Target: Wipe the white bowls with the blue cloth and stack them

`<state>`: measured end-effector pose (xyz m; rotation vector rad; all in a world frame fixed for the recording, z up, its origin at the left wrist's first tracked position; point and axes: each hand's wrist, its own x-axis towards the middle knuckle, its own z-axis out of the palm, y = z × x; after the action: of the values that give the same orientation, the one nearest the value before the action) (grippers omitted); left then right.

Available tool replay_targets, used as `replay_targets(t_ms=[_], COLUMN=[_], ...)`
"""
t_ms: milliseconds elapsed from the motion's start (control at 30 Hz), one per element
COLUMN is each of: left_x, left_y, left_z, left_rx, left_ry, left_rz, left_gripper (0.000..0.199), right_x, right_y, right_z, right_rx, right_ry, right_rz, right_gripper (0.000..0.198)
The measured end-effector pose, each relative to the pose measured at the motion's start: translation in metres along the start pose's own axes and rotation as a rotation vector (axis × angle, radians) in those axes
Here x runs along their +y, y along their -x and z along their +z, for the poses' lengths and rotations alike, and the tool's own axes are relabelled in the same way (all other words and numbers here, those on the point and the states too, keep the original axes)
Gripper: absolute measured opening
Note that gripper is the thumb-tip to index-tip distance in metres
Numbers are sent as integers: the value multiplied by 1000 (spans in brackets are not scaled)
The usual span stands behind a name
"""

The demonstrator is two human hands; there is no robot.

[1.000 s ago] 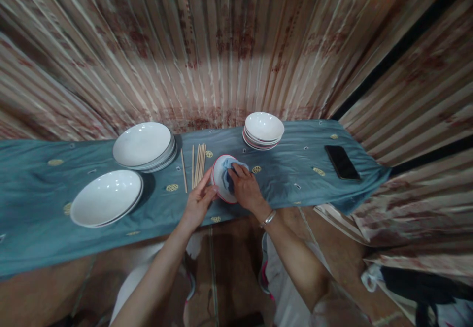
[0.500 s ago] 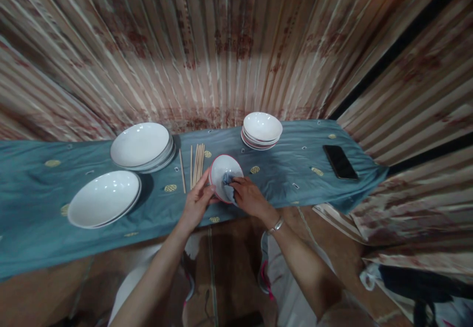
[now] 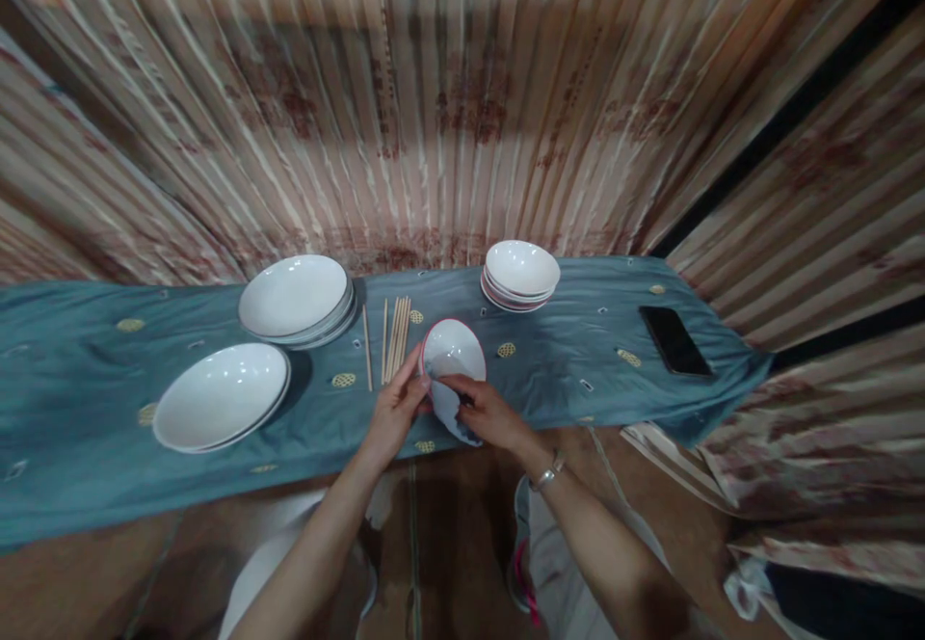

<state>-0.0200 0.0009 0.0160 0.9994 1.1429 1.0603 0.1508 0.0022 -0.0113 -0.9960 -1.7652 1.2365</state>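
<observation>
While the left hand [image 3: 394, 413] is clamped on the left side of the red-rimmed bowl [image 3: 460, 346], probably to steady it over the near part of the table [image 3: 549, 385], the right hand [image 3: 497, 415] pinches a pale blue cloth [image 3: 446, 409] at its near side. Patterned teal fabric [image 3: 87, 428] covers the surface; pleated curtains [image 3: 448, 187] hang behind.

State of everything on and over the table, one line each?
Red-rimmed bowl: tilted, held in left hand
Cloth: crumpled, gripped in right hand
Small bowls: stacked, upright
Rear-left dishes: stacked, upright
Front-left dishes: stacked, upright
Chopsticks: lying flat, most bunched, one apart at left
Phone: lying flat, screen dark
</observation>
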Motion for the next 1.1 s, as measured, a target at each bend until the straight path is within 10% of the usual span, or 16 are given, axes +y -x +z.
replay_targets(t_ms=[500, 867, 1100], left_x=[-2, -13, -11], left_y=[-1, -5, -2], left_z=[4, 10, 9], left_rx=[-23, -103, -127], left_ry=[38, 56, 96], left_rz=[10, 132, 90], left_gripper=[78, 56, 78], right_x=[-16, -22, -10], right_y=[-19, -21, -41], right_z=[9, 3, -12], right_rx=[400, 393, 460], right_ry=[-167, 472, 605], right_rz=[0, -322, -250], right_gripper=[31, 39, 40])
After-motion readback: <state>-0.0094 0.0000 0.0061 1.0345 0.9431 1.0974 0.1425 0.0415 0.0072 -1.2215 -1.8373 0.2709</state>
